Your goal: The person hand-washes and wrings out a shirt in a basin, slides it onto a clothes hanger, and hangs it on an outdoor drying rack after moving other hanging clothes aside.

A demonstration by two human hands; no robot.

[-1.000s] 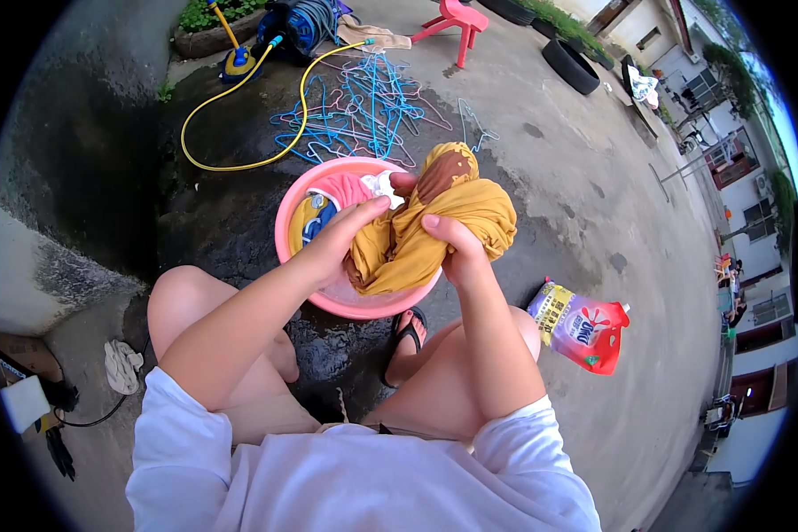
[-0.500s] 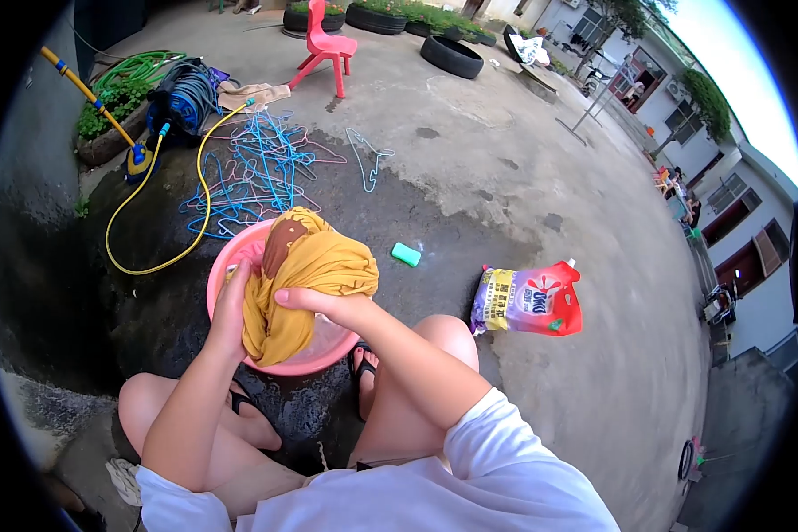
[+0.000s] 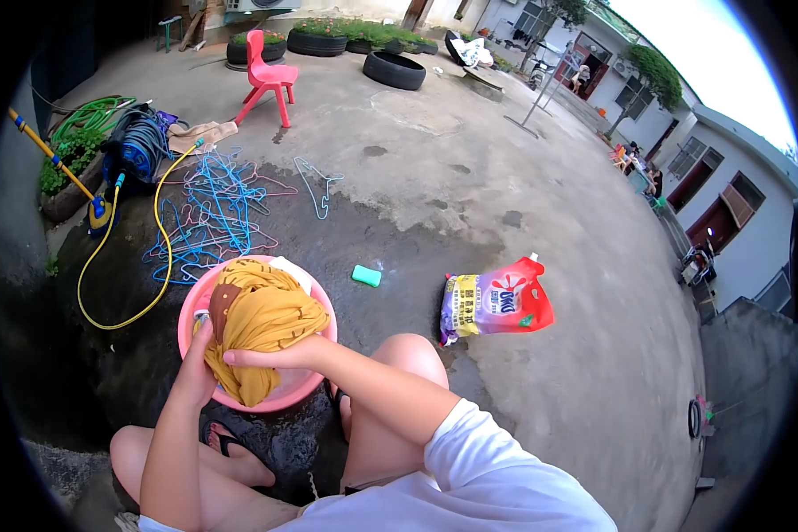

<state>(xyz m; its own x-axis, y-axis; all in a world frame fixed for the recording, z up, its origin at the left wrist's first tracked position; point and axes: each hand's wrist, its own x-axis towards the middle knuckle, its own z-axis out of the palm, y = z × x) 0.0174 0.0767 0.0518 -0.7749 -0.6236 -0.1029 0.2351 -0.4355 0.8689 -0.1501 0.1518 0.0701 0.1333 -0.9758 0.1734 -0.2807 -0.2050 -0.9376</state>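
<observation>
A bunched mustard-yellow cloth garment [image 3: 270,306] with a brown patch is gathered between my two hands, over a pink basin [image 3: 284,399]. My left hand [image 3: 197,365] wraps its left side, with the fingers largely hidden behind the fabric. My right hand [image 3: 270,356] grips the near right side, thumb pointing left across the folds. White cloth shows at the basin's back rim, and some liquid is visible near its front. On the wet concrete right of the basin lies a green soap bar [image 3: 366,276].
A red and purple detergent bag [image 3: 496,300] lies to the right. Beyond the basin are tangled hangers [image 3: 213,208] and a single hanger [image 3: 317,191]. A yellow hose [image 3: 160,257] loops at the left near a hose reel [image 3: 137,146]. A red chair [image 3: 269,78] stands farther back.
My hands have lowered the garment, which now sits more inside the basin's outline. The head view has shifted, so the surroundings appear farther left. Both hands keep their grip.
</observation>
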